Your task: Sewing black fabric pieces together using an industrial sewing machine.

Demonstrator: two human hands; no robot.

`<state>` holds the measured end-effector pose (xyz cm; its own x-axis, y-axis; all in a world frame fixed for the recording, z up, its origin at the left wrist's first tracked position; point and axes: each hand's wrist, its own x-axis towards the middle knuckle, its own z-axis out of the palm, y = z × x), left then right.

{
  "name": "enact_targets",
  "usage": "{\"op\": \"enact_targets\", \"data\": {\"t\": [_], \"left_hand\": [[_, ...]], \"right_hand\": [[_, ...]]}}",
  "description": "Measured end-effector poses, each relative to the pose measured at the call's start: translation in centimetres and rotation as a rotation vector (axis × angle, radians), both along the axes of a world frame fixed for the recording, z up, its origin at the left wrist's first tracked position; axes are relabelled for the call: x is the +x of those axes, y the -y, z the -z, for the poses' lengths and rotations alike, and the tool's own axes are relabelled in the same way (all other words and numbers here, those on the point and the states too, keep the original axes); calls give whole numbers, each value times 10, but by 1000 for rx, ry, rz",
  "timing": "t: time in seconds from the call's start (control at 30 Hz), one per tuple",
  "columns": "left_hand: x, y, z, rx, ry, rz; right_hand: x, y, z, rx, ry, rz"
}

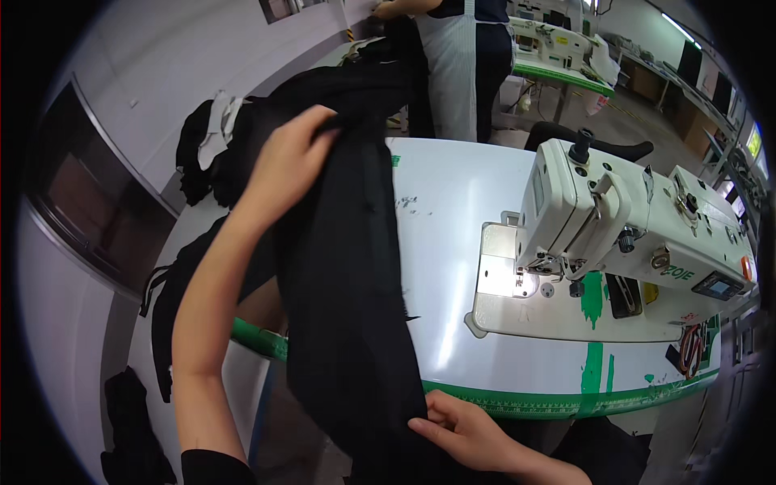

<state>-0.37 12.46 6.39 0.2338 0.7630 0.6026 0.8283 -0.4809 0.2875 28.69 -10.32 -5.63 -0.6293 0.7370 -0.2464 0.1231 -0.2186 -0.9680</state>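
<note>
While the black garment hangs stretched between both hands, none of it lies under the needle of the sewing machine, so by my judgement the sewing has not begun and the cloth is only being spread and lined up. The left hand is clamped on the garment's far upper edge, fingers curled into the fabric, lifted above the counter. The right hand pinches the near lower edge, thumb and fingers together on the cloth, just below the counter's green front rim. The garment drapes over the counter's left part and down past its near edge.

To the right, the white machine sits with its lit plate bare, well apart from the cloth. More dark fabric is heaped at the far left, and some hangs off the left side. Farther off, another person in an apron stands at a second counter.
</note>
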Motion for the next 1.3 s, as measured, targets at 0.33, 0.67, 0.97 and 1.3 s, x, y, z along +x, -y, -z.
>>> {"op": "enact_targets", "data": {"t": [0.33,0.67,0.97,1.3], "left_hand": [[91,31,146,-137,-206,331],[75,93,133,-500,-395,395],[107,165,128,-604,-447,451],[118,109,133,-479,-387,499]], "right_hand": [[15,46,41,-75,92,461],[38,55,42,11,153,427],[87,28,-2,512,469,85],[63,-3,19,1057,554,197]]}}
